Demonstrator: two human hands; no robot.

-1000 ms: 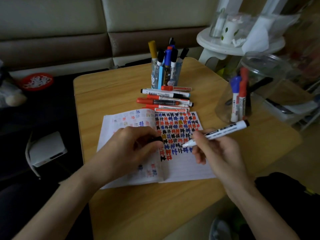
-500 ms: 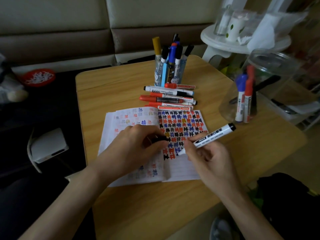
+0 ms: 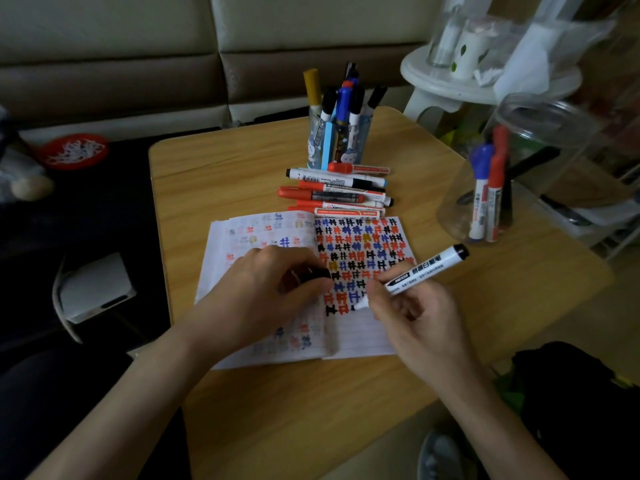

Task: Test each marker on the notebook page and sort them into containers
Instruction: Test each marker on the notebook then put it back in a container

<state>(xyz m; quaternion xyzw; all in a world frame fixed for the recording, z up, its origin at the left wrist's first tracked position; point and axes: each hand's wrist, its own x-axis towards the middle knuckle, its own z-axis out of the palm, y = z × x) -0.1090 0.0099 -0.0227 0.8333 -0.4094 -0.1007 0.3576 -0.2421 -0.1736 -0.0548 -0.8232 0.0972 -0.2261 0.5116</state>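
Between right fingers (image 3: pixel 377 285), marker (image 3: pixel 426 267), perhaps touching notebook (image 3: pixel 363 337)

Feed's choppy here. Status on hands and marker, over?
Right hand grips black marker, tip at notebook page. Left hand holds black cap, resting on that notebook. Loose markers beyond the page, nothing blocking.

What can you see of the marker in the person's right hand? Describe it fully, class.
The marker has a white barrel, plastic by its look, with black print and a black rear end. It is uncapped and tilted, rear up and right, tip down on the notebook page below the last marks. The right hand pinches it near the tip. The left hand holds a black cap.
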